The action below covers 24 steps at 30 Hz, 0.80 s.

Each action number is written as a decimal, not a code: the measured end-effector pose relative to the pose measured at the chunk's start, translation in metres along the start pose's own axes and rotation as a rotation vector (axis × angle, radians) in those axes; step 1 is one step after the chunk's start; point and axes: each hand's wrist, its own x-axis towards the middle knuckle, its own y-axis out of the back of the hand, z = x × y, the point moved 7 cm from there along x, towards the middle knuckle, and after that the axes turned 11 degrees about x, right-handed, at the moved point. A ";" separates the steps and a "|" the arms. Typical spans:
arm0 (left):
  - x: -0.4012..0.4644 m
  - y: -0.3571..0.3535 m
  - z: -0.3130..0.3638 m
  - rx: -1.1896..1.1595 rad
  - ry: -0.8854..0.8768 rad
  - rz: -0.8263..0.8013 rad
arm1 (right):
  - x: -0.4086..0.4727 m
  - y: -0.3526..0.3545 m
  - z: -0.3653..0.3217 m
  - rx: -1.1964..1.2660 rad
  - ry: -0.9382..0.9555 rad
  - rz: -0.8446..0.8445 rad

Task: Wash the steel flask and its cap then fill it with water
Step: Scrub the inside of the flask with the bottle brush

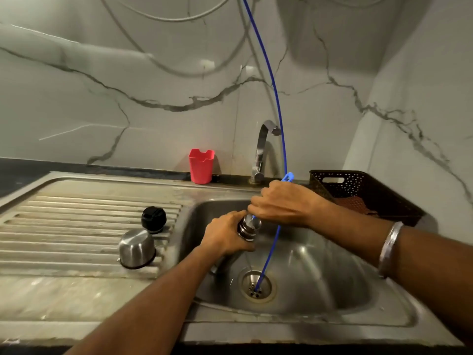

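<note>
Left hand wraps the flask, mouth tilted up-right toward the right hand, whose fingers curl around the blue tube just above it

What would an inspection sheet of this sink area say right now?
Surface: steel sink with ribbed drainboard.
Job's things: flask held over the basin; steel cup upside down and black cap on the drainboard.
Clutter: red holder, dark basket.
Hands: left hand grips the flask; right hand holds a blue tube at its mouth.
Cables: blue tube also runs to the drain; grey loops on the wall.
Surroundings: tap, marble wall.
</note>
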 end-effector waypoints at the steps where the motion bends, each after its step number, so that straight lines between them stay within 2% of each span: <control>1: -0.001 0.000 0.002 0.024 -0.004 -0.004 | -0.003 0.000 0.001 0.018 -0.010 -0.047; 3: -0.001 0.001 0.004 0.055 -0.015 0.008 | -0.006 0.002 0.002 0.054 -0.062 -0.122; 5: -0.002 0.002 0.004 0.073 -0.016 0.019 | -0.005 -0.002 0.000 0.147 -0.203 -0.136; 7: -0.003 0.002 0.004 0.074 -0.022 0.012 | -0.007 -0.011 0.003 0.374 -0.437 -0.167; 9: -0.006 -0.002 0.006 0.102 -0.052 -0.029 | -0.014 -0.025 0.004 0.645 -0.618 -0.335; 12: -0.010 -0.007 0.014 0.119 -0.085 -0.078 | -0.021 -0.025 0.004 0.845 -0.605 -0.604; 14: -0.009 -0.009 0.016 0.113 -0.077 -0.085 | -0.027 -0.021 0.012 0.956 -0.659 -0.624; 16: -0.008 -0.007 0.017 0.113 -0.054 -0.083 | -0.026 -0.013 0.016 0.855 -0.674 -0.522; 18: -0.007 -0.002 0.015 0.094 -0.041 -0.077 | -0.019 -0.001 0.009 0.649 -0.668 -0.304; 22: -0.011 0.006 0.009 0.100 0.007 -0.104 | -0.002 0.031 -0.031 0.232 -0.310 -0.101; 24: -0.014 0.009 0.007 0.094 0.018 -0.125 | -0.005 0.040 -0.028 0.093 -0.133 -0.079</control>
